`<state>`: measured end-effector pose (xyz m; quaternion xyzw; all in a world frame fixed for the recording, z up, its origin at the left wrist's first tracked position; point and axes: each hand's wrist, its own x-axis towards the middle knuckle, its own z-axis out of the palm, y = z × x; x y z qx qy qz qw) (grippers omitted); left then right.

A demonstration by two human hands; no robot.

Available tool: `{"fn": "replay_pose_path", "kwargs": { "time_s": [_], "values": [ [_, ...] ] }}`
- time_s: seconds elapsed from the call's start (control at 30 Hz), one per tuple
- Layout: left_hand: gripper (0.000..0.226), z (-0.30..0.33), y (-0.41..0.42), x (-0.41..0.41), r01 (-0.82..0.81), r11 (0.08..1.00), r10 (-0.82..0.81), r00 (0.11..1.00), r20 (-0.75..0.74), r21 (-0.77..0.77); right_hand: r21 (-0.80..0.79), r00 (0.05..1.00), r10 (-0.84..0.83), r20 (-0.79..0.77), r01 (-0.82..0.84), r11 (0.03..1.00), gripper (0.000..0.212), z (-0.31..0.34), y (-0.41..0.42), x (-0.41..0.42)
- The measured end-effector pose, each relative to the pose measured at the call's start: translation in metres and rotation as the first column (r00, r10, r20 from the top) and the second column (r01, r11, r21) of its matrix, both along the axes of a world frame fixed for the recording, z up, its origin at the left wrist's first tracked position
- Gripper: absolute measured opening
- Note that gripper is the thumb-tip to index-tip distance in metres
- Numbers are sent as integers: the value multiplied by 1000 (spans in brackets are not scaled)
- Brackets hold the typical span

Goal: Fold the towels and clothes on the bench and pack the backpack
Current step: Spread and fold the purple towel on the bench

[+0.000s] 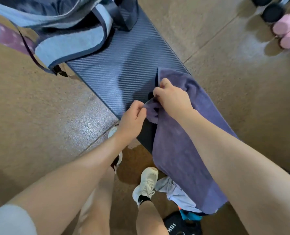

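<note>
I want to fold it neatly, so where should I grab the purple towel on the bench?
Pinch the purple towel at its bunched far corners, from above, as the left hand and right hand do; the rest lies flat along the bench.

Gym: padded bench point(124, 53), pink dumbbells point(286, 29).

1 head view looks steeply down, close over the bench point(124, 65)

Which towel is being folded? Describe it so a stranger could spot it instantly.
Start at the long dark ribbed bench crossing the floor. On its near end lies the purple towel, its edge pinched by the left hand and right hand. Unlike the grey dark-trimmed towel at the far end, it is plain purple.
</note>
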<state>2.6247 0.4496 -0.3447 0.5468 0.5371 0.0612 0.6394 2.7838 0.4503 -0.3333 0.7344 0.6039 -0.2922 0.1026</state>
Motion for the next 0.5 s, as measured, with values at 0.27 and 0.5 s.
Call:
{"fn": "replay_pose_path", "kwargs": {
  "time_s": [0.27,0.5],
  "values": [
    [3,34,30,-6,81,933,-37,991,129,-351,137,767,-577,-280,627,767,9,19,2,26],
    [67,17,13,-18,376,925,-345,893,-291,57,54,667,-640,-381,707,705,5,25,22,18]
  ]
}}
